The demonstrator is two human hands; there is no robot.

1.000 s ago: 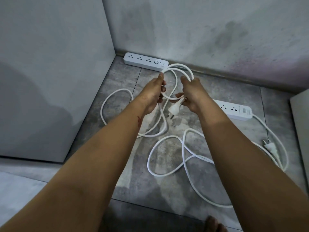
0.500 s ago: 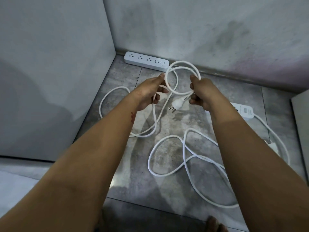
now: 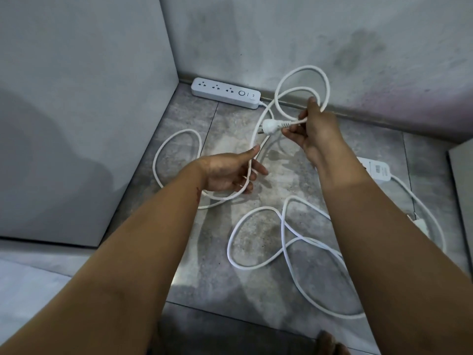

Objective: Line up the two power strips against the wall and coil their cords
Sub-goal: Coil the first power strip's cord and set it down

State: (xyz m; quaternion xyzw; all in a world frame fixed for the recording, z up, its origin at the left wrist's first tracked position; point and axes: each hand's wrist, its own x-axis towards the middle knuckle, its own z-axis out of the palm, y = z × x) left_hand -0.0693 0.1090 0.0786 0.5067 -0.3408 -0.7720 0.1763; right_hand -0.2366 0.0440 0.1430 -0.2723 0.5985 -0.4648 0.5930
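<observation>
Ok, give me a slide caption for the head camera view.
Coiling a power strip cord: right hand holds loops and plug, left hand grips it lower down.

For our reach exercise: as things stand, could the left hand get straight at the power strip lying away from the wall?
Probably not: the left hand holds a cord, and the right forearm lies across that power strip, hiding part of it.

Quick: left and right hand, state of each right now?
Left hand: fingers loosely curled round the white round power cord.
Right hand: grips that cord's raised loops, pinching behind its white plug.
</observation>
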